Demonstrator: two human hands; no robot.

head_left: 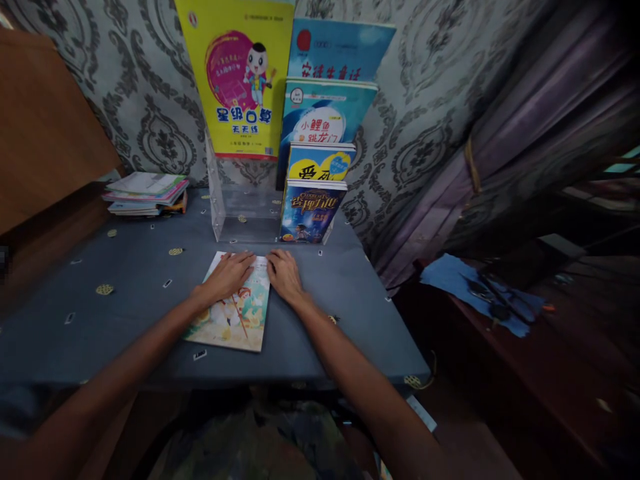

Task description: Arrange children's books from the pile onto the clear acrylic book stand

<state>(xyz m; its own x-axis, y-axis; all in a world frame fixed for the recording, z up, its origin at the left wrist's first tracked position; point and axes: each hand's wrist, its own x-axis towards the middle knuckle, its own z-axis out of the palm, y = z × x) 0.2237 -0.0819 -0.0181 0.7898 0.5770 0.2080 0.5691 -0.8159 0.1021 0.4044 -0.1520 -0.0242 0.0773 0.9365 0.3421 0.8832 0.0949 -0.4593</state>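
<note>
A picture book [243,319] with an illustrated cover of figures on pale green and cream lies closed on the cloth-covered table. My left hand [233,272] rests across its upper left part, palm down with fingers stretched out. At the upper right edge is my right hand [284,275], its fingertips touching the corner and its fingers loosely bent, not wrapped round anything. Just behind the hands stands a clear book rack [245,229]. A yellow workbook [240,80] is upright in its left part; a blue book [311,213] stands foremost on the right.
Behind the blue book, several books rise in steps, including a teal book [327,110]. A stack of books [145,193] lies at the back left of the table [135,320]. To the right, a blue cloth [455,283] with dark items lies on a dark red surface [530,373].
</note>
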